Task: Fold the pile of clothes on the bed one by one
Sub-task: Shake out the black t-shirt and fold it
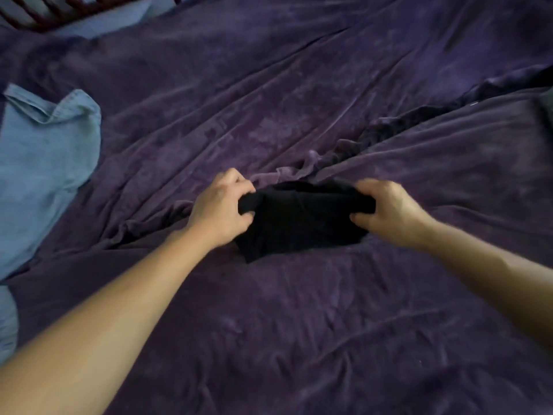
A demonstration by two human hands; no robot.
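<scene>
A small black garment (302, 221) lies bunched in the middle of the purple bedspread (269, 100). My left hand (220, 209) grips its left end, fingers curled over the cloth. At the garment's right end, my right hand (389, 212) pinches the fabric between thumb and fingers. The cloth is stretched between both hands, its lower part resting on the bed. A light blue denim shirt (42, 163) lies spread at the left edge of the bed.
The purple bedspread is creased, with a deep fold (419, 121) running from the garment toward the upper right. A dark wooden headboard (45, 10) and a pale blue pillow (104, 19) sit at the top left. A dark cloth (546, 106) shows at the right edge.
</scene>
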